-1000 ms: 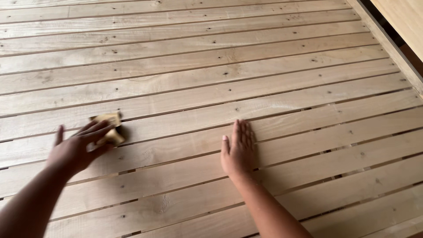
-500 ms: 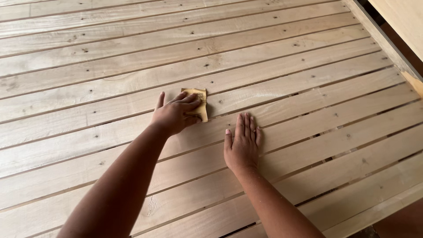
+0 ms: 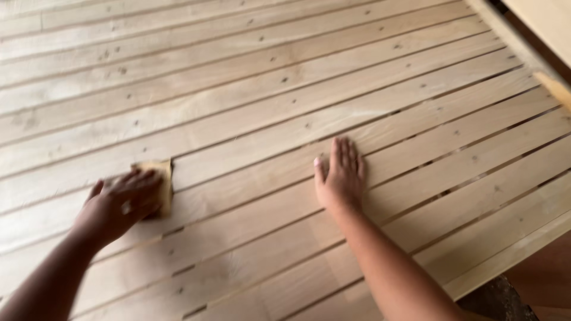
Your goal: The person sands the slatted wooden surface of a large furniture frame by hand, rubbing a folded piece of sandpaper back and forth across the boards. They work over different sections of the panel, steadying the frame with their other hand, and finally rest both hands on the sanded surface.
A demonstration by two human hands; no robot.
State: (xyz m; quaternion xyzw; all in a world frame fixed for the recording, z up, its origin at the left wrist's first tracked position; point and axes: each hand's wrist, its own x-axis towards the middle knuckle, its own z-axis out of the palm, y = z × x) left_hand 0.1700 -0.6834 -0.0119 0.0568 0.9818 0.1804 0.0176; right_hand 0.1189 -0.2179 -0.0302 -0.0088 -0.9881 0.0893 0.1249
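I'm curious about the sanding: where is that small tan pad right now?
In the head view, the tan pad lies lower left on the wooden slats, pressed under the left hand.

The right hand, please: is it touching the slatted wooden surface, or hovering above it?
Touching. The head view shows the right hand lying flat, palm down and fingers spread, on the wooden slats, with no gap beneath it.

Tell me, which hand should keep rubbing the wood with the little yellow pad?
Probably the left hand: it already presses on the sanding pad. The right hand lies flat on the wooden slats, empty, apart from the pad.
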